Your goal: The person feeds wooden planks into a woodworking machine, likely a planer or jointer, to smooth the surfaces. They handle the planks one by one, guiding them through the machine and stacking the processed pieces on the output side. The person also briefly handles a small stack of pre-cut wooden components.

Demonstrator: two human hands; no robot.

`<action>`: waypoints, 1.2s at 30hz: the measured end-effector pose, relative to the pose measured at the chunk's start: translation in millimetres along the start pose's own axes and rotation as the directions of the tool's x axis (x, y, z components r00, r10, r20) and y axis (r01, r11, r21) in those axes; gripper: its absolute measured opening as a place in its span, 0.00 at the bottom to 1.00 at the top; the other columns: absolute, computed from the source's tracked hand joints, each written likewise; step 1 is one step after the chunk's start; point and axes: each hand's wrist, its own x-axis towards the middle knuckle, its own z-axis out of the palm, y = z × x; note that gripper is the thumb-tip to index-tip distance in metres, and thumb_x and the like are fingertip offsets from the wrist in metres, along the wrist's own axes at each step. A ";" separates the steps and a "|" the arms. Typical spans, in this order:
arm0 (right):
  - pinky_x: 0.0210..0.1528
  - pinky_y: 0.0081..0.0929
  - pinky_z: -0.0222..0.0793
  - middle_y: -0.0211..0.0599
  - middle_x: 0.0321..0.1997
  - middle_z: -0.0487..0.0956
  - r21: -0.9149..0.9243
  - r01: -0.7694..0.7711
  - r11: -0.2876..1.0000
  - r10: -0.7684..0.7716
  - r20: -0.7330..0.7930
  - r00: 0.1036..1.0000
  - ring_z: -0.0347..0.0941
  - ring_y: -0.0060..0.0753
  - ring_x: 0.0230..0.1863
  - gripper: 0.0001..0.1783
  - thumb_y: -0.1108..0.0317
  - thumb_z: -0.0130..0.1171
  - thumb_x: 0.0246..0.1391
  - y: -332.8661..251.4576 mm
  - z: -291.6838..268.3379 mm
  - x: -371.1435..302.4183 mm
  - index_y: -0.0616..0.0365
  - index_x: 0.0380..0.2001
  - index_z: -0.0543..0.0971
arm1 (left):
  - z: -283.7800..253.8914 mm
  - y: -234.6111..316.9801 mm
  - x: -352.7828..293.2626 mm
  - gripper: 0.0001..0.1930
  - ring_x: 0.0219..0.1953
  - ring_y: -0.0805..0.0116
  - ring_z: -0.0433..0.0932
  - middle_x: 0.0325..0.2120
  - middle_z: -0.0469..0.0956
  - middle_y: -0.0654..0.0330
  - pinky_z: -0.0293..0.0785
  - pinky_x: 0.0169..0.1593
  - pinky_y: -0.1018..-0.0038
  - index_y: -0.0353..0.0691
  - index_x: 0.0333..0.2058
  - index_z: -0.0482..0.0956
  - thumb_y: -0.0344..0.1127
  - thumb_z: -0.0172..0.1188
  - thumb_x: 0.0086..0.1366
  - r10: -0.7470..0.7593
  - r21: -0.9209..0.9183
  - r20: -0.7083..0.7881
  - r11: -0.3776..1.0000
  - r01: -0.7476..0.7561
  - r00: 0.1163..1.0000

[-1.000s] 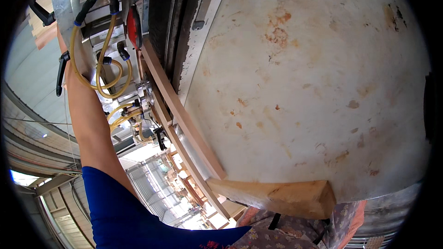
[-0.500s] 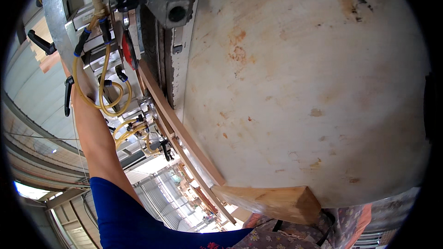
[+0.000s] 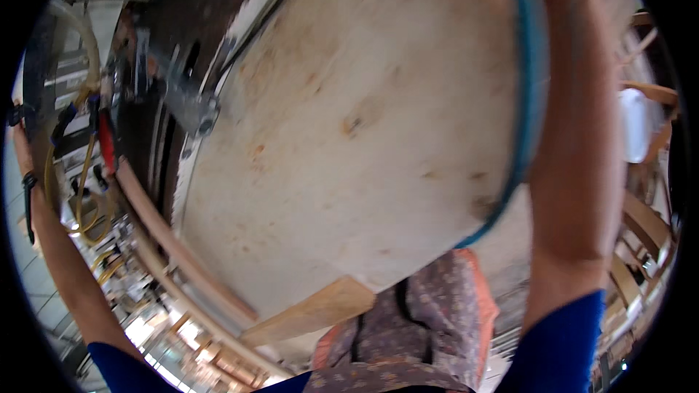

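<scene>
The head view is blurred and strongly bent by the lens. A large pale worktable with a stained, scuffed top fills the middle of the picture, with a blue edge band running down its right side. The person's right forearm comes up from the lower edge in a dark blue sleeve and lies along that blue band, touching or just beside it; the right hand itself passes out of the picture at the top, so I cannot tell how it is closed or whether it has hold of anything. The left forearm, also blue-sleeved, rises along the far left rim toward a machine hung with yellow hoses and a red-handled part; the left hand sits at the very edge, too small and smeared to show how far its fingers are spread or what they touch. A curved strip of bent wood runs along the table's left side, just beside it, from the machine down toward the lower middle. A light wooden block lies at the table's lower edge. Below it hangs a patterned grey apron with an orange border. Wooden chair frames show at the right rim, well apart from the table.
</scene>
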 end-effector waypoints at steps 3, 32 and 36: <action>0.53 0.36 0.63 0.49 0.50 0.72 -0.200 -0.209 0.957 0.155 -0.256 0.954 0.70 0.49 0.50 0.29 0.52 0.58 0.45 40.6 -69.5 -21.3 0.63 0.46 0.72 | 5.0 -13.6 16.3 0.24 0.57 0.67 0.63 0.55 0.65 0.56 0.57 0.60 0.71 0.35 0.58 0.59 0.42 0.45 0.68 -0.044 -0.053 0.020 0.998 0.045 0.999; 0.38 0.28 0.73 0.42 0.36 0.77 0.848 -0.471 0.242 0.945 -0.096 0.313 0.75 0.31 0.36 0.16 0.73 0.59 0.46 112.6 -295.3 -147.4 0.65 0.40 0.71 | -68.5 53.5 -261.3 0.22 0.48 0.67 0.73 0.49 0.72 0.56 0.65 0.55 0.69 0.42 0.56 0.66 0.42 0.50 0.65 0.036 -0.265 -0.199 0.960 -0.089 0.979; 0.39 0.26 0.72 0.38 0.38 0.77 0.889 -0.246 0.387 0.846 -0.236 0.478 0.74 0.27 0.37 0.15 0.72 0.59 0.49 43.7 -279.5 -174.7 0.62 0.42 0.71 | 95.2 148.9 -348.7 0.28 0.48 0.67 0.72 0.50 0.72 0.56 0.65 0.50 0.71 0.45 0.56 0.66 0.45 0.60 0.58 -0.096 -0.131 0.137 0.985 0.115 0.986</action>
